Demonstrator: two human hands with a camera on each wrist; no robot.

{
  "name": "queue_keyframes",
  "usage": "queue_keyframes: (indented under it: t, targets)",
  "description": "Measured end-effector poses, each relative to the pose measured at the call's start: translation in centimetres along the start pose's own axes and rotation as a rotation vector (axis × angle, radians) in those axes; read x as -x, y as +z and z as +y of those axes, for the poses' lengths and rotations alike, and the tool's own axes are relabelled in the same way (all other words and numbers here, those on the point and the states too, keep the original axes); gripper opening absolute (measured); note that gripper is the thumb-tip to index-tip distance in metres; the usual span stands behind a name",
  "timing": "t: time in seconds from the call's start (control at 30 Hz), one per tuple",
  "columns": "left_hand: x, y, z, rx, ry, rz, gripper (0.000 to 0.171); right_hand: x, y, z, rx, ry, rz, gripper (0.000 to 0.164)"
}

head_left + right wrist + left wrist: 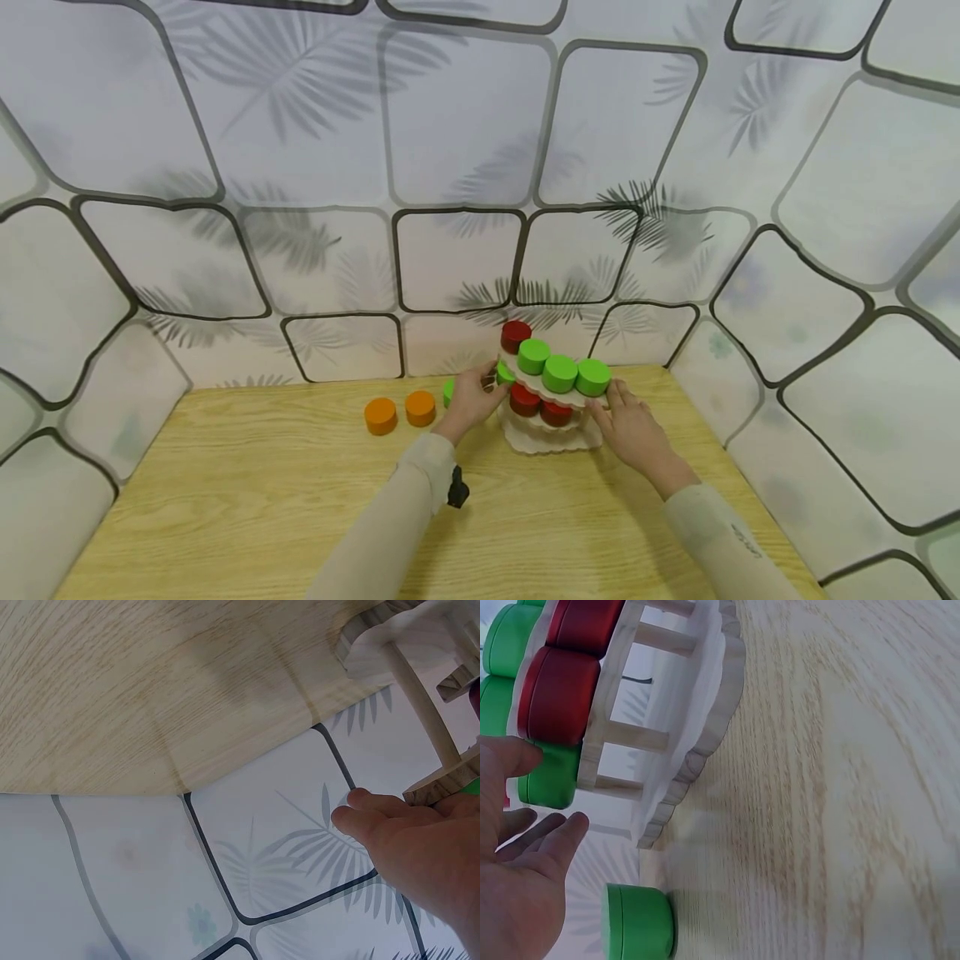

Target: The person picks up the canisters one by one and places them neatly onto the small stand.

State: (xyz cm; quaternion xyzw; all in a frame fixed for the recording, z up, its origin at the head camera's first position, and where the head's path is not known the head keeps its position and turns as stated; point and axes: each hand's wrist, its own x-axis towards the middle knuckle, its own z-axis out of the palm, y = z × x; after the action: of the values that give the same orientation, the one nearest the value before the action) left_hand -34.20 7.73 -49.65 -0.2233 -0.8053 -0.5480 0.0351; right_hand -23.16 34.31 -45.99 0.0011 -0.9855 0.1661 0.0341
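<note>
Wood-grain tabletop (225,500) spreads across the foreground. Over it, the right hand (633,425), fingers extended, touches the upper tier of a scalloped wooden stand (551,443); the left hand (476,400), thumb and fingers parted, is at a green cylinder (551,776) beside red cylinders (525,400) on the middle tier, partly hiding another green cylinder (448,393) near two orange cylinders (381,416). Leaf-patterned wall (465,125) stands behind.
</note>
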Motion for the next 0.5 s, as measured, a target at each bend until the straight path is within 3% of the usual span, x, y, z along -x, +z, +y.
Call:
queue_keyframes:
  t: [0.27, 0.5]
  targets:
    - [0.7, -0.6, -0.1, 0.073, -0.039, 0.021, 0.052, 0.0, 0.1, 0.1, 0.005, -0.009, 0.005, 0.081]
    - [2.0, -1.8, -0.1, 0.051, -0.047, 0.089, 0.042, 0.0, 0.2, 0.2, 0.009, -0.012, 0.006, 0.081]
